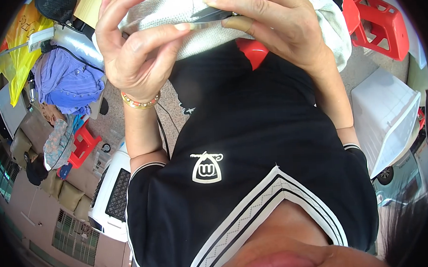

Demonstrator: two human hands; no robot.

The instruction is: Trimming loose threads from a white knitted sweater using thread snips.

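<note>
White knit fabric (169, 12) is bunched across my lap at the top of the view. My right hand (286, 26) has its thumb and fingers closed on a small dark pointed tool (211, 14), which lies against the fabric; its exact kind is hard to make out. From the other side, my left hand (139, 53) reaches in with a fingertip at the tool's thin pale edge. Its thumb and forefinger seem to pinch the knit there, while its other fingers are raised and curved. A beaded bracelet (141, 102) circles the left wrist.
Red plastic stools (380, 25) and a white bin (384, 110) stand on the right. At left are a purple garment (68, 78), a yellow plastic bag (20, 52) and a white machine housing (113, 197). Another person in a floral top (59, 144) is farther off.
</note>
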